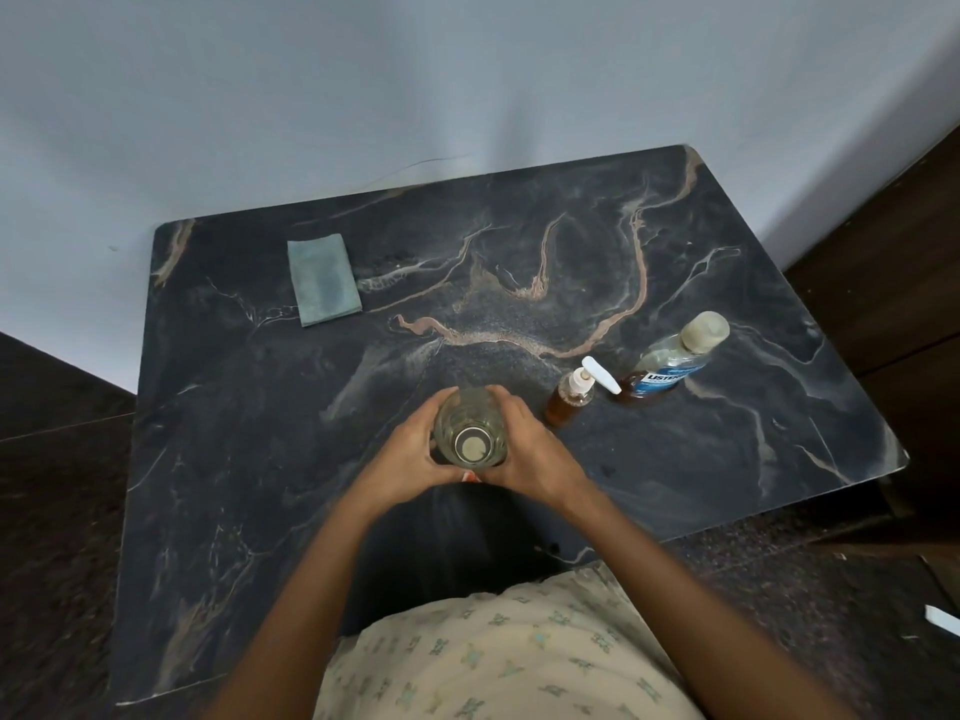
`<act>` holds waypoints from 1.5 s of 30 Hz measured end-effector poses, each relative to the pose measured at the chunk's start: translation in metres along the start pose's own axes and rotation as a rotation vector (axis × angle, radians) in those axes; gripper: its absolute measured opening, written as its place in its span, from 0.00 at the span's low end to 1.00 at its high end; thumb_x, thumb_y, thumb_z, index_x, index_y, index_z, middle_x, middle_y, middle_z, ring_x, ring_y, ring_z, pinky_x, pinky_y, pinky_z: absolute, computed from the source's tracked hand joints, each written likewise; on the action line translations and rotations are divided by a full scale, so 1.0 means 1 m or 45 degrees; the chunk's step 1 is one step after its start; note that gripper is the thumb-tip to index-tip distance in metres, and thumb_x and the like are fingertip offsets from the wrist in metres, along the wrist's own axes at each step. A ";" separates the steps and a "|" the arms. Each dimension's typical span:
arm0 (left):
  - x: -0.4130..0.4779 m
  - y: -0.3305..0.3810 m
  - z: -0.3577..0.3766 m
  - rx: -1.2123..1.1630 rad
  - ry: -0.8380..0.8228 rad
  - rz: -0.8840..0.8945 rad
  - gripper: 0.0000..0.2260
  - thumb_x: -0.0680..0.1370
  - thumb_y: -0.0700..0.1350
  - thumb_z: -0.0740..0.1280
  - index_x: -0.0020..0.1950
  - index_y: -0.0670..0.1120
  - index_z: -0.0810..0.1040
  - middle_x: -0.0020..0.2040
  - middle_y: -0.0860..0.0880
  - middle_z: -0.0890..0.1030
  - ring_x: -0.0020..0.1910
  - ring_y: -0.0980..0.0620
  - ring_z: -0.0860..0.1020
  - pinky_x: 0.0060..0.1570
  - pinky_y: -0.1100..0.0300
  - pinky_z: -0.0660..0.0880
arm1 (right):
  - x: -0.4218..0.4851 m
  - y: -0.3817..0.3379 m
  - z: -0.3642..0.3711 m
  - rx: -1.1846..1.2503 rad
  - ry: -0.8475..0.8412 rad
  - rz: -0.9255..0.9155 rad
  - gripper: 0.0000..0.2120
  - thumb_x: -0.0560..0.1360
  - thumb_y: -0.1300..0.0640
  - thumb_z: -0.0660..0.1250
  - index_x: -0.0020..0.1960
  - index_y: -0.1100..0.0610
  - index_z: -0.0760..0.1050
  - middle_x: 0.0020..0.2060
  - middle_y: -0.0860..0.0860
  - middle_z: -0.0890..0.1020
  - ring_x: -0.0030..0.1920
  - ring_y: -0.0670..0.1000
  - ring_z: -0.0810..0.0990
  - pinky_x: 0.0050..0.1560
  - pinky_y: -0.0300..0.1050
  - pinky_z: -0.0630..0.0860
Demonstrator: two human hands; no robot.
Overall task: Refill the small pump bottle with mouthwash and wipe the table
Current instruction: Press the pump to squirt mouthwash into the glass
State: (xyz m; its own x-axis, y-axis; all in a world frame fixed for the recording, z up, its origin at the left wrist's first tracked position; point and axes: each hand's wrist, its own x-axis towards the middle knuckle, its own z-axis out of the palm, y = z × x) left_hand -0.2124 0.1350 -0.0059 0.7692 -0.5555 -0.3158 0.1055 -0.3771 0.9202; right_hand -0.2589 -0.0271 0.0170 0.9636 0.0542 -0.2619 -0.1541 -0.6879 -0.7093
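Both hands wrap a clear plastic bottle (470,427) that stands upright near the table's middle, seen from above with its cap on. My left hand (405,449) grips its left side and my right hand (524,449) its right side. To the right stands the small pump bottle (569,402), holding amber liquid, with a white pump head. Beyond it stands a mouthwash bottle (670,363) with a blue label, amber liquid low inside and a pale cap. A folded grey-green cloth (323,278) lies flat at the far left of the table.
The dark marble-patterned table (571,241) stands against a pale wall, its right corner near dark wood panelling. Dark floor surrounds it. A small white object (943,618) lies on the floor at the right edge.
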 end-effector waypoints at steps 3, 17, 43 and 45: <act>-0.001 -0.001 0.003 0.023 0.014 -0.018 0.45 0.61 0.36 0.78 0.71 0.50 0.57 0.65 0.50 0.69 0.65 0.52 0.70 0.67 0.49 0.67 | -0.001 0.003 0.003 0.029 0.001 0.006 0.48 0.63 0.55 0.77 0.73 0.57 0.50 0.69 0.56 0.64 0.67 0.55 0.68 0.63 0.54 0.70; -0.003 -0.007 0.017 0.084 0.174 -0.020 0.48 0.60 0.44 0.79 0.72 0.54 0.55 0.70 0.49 0.65 0.68 0.53 0.66 0.70 0.48 0.62 | -0.031 0.042 -0.022 0.235 0.131 0.082 0.28 0.68 0.66 0.72 0.66 0.60 0.67 0.61 0.55 0.74 0.59 0.48 0.73 0.57 0.31 0.68; -0.005 -0.002 0.017 0.053 0.187 -0.050 0.44 0.60 0.42 0.79 0.68 0.60 0.59 0.68 0.50 0.68 0.66 0.52 0.68 0.68 0.46 0.64 | 0.027 0.070 -0.104 0.079 -0.319 -0.070 0.26 0.65 0.76 0.66 0.58 0.55 0.74 0.60 0.54 0.76 0.62 0.52 0.71 0.62 0.49 0.68; -0.005 -0.002 0.016 0.050 0.187 -0.050 0.44 0.60 0.42 0.79 0.68 0.61 0.58 0.68 0.50 0.68 0.66 0.52 0.69 0.68 0.46 0.64 | 0.026 0.070 -0.102 0.076 -0.259 -0.073 0.25 0.65 0.75 0.68 0.58 0.56 0.74 0.59 0.54 0.77 0.59 0.51 0.72 0.60 0.46 0.69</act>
State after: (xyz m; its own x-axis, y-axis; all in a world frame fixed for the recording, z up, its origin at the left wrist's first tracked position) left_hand -0.2265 0.1264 -0.0101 0.8493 -0.4261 -0.3117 0.1151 -0.4269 0.8970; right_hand -0.2223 -0.1478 0.0268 0.9081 0.2414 -0.3423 -0.1187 -0.6355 -0.7630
